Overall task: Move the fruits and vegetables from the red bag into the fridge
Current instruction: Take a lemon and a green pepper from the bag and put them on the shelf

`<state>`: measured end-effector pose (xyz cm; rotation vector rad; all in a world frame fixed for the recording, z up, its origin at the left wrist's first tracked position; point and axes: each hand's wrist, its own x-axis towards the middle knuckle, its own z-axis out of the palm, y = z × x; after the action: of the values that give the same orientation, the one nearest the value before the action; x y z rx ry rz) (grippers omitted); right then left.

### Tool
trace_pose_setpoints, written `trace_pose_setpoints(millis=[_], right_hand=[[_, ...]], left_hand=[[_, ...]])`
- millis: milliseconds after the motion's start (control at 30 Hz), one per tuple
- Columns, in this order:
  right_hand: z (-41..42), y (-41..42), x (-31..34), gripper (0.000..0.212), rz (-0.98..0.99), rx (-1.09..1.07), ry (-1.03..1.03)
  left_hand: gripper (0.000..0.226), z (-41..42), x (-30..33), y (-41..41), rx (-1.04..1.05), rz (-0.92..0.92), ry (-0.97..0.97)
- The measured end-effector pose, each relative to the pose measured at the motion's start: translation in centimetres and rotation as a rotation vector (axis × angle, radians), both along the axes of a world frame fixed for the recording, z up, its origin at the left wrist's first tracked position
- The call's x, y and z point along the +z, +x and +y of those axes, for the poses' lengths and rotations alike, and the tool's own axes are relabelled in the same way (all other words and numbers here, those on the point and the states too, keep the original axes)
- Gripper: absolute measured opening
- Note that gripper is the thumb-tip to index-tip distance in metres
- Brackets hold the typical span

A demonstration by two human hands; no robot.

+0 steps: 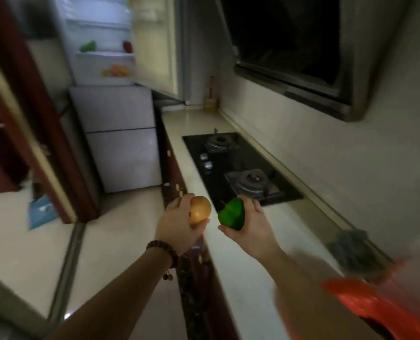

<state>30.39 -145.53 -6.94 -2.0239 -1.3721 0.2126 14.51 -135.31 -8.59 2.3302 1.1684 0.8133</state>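
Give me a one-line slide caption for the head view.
Left hand holds an onion, right hand a green pepper, facing the open fridge.

I see a golden-brown onion (200,209) in my left hand (179,224) and a bright green pepper (231,214) in my right hand (249,225). A band of dark brown beads (163,251) circles my left wrist. The bag (376,307) at the lower right is vivid red. The counter (241,266) is pale cream, the stove top (238,165) glossy black with grey metal burners. The fridge (120,133) is white, its open part lit bluish-white, with a green item (88,46) and a red item (127,46) on one shelf and blurred yellow-orange ones (115,70) below. The cabinet fronts (174,168) are dark reddish brown, the floor (120,241) light beige, and a blue thing (41,212) lies on it.
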Motion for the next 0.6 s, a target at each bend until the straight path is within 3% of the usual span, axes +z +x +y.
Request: trace_pose_setpoints(millis=[333,600], right_hand=[[22.4,-13.3,1.3,0.082,0.042,0.304,0.085],[36.3,-20.2,2.6,0.081,0.008,0.393,0.129]], left_hand=[[0.067,17.5,1.6,-15.5,0.298,-0.070,0.046],[0.067,29.9,3.5,-22.6,0.402,-0.124,0.022]])
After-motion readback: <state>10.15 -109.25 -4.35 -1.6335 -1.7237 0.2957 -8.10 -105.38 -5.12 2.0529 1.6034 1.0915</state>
